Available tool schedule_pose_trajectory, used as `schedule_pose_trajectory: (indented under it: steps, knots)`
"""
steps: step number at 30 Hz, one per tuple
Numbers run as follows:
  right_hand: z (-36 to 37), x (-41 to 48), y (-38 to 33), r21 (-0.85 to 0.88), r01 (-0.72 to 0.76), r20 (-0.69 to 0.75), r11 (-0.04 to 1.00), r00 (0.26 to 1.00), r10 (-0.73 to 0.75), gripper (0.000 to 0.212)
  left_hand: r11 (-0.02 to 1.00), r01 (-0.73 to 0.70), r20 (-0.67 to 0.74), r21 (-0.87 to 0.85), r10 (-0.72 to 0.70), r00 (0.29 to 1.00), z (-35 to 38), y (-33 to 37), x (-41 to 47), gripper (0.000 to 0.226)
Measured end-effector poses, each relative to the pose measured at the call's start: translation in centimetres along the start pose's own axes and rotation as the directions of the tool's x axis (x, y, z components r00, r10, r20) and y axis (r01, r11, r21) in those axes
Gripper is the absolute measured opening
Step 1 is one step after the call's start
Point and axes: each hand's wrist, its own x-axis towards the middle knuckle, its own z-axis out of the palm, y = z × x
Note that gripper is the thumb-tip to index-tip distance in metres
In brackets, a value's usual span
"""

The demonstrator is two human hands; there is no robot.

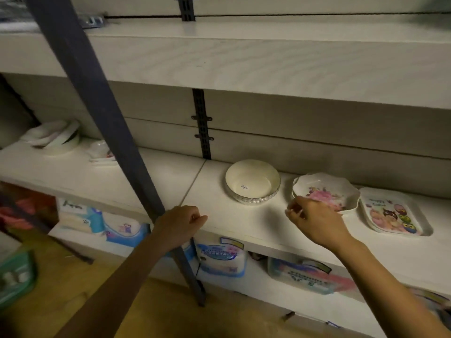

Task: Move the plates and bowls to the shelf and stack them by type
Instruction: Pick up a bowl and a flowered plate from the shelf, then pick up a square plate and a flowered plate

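Far left on the shelf (146,181), a loose pile of white dishes (52,137) leans unevenly. It looks the likeliest thing to slide if I add to it without squaring it first. Next to it a small bowl on plates (101,152) is half hidden behind the dark slanting post (97,106), which would block any dish I carry across at that height. My left hand (180,223) is curled in a loose fist at the shelf's front edge, in front of the post, with nothing in it that I can see. The round white bowl (252,181) stands alone further right, with bare shelf on both sides and in front, so there is room there for stacking. My right hand (314,223) hangs with fingers half bent and empty at the near rim of the flowered bowl (327,189); I cannot tell whether it touches. That bowl seems to sit nested in a second one, and its wavy rim crowds the owl tray (395,213) just beside it. A careless lift could drag the lower bowl or knock the tray toward the front edge, below which paper packs (219,259) fill the next level. The upper shelf (244,62) overhangs, so I should lift low.
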Motion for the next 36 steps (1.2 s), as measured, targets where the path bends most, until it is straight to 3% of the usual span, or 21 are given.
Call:
schedule_pose_trajectory:
  steps: [2, 6, 10, 15, 22, 26, 33, 36]
  knots:
    - [1.0, -0.1, -1.9, -0.004, 0.058, 0.031, 0.998, 0.998, -0.058, 0.028, 0.996, 0.052, -0.044, 0.069, -0.049, 0.998, 0.0, -1.5, -1.5, 0.032]
    - [2.6, -0.5, -5.9, 0.004, 0.157, 0.087, 0.988, 0.984, -0.157, 0.027, 0.999, 0.04, -0.117, -0.016, -0.041, 0.992, -0.7, -5.1, -4.6, 0.029]
    - [3.6, -0.7, -10.2, -0.004, 0.236, 0.098, 0.972, 0.967, -0.234, 0.028, 0.999, 0.036, -0.245, 0.021, -0.03, 0.969, -2.4, -9.1, -6.6, 0.016]
    - [5.3, -1.4, -16.3, -0.015, 0.309, 0.135, 0.951, 0.943, -0.304, 0.03, 0.999, 0.026, -0.34, 0.034, -0.013, 0.94, -4.9, -14.0, -8.3, 0.026]
    - [9.0, -1.5, -26.6, 0.007, 0.342, 0.166, 0.94, 0.926, -0.338, 0.029, 0.999, 0.024, -0.317, 0.025, -0.015, 0.948, -9.8, -24.4, -10.4, 0.02]
    - [10.9, -0.5, -32.8, -0.005, 0.348, 0.11, 0.938, 0.932, -0.345, 0.028, 1.0, 0.009, -0.349, 0.023, -0.001, 0.937, -13.1, -30.2, -11.0, 0.021]
    - [13.2, 2.2, -40.0, -0.053, 0.333, 0.125, 0.941, 0.938, -0.325, 0.032, 0.999, 0.018, -0.371, -0.028, -0.027, 0.928, -16.6, -35.7, -10.4, 0.036]
    - [14.0, 4.3, -42.0, -0.05, 0.334, 0.096, 0.941, 0.94, -0.328, 0.033, 0.998, 0.02, -0.374, -0.056, -0.039, 0.926, -17.7, -38.1, -9.1, 0.03]
